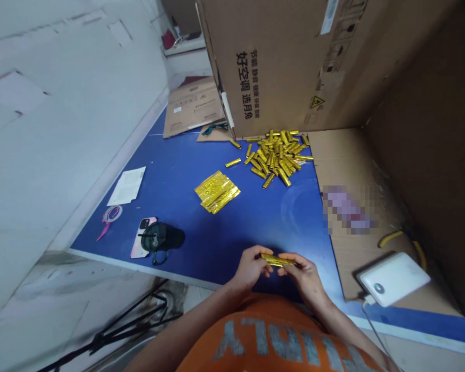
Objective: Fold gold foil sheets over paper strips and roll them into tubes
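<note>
Between my two hands, close to my body at the table's front, is a strip of gold foil [275, 260], narrow and partly folded or rolled. My left hand [251, 266] pinches its left end between thumb and fingers. The right end is gripped by my right hand [303, 271] in the same way. Farther forward lies a loose stack of flat gold foil sheets [217, 191]. Beyond it, to the right, a heap of small gold foil rolls [273, 155] rests against the cardboard, with a few single rolls beside it.
On the blue table [201, 237] a black cup [170, 236] stands by a phone [138, 247], with white paper [127, 186] and a tape roll [112, 213] further left. A large cardboard box [287, 77] walls the back. A white power bank [395, 279] lies on cardboard at right.
</note>
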Demonstrator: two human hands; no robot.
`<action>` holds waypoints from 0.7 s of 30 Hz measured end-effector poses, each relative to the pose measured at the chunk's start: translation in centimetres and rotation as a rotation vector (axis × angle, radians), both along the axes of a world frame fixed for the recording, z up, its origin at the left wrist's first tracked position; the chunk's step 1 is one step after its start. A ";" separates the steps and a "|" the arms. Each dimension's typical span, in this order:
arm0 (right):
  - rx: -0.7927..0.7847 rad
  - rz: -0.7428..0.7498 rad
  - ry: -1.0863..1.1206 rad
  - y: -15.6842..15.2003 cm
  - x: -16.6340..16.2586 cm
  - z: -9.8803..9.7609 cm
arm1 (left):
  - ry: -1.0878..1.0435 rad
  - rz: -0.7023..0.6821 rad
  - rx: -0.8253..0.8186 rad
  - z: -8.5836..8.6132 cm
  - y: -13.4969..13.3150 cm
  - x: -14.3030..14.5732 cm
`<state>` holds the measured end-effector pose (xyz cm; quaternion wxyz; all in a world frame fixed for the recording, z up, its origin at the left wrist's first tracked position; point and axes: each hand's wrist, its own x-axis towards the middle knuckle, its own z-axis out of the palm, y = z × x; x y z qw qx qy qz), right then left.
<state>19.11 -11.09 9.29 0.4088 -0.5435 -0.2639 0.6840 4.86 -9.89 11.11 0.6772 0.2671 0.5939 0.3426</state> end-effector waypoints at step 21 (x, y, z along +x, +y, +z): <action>-0.001 0.035 0.083 -0.1 0.2 0.0 | -0.084 0.012 0.010 0.3 0.1 0.0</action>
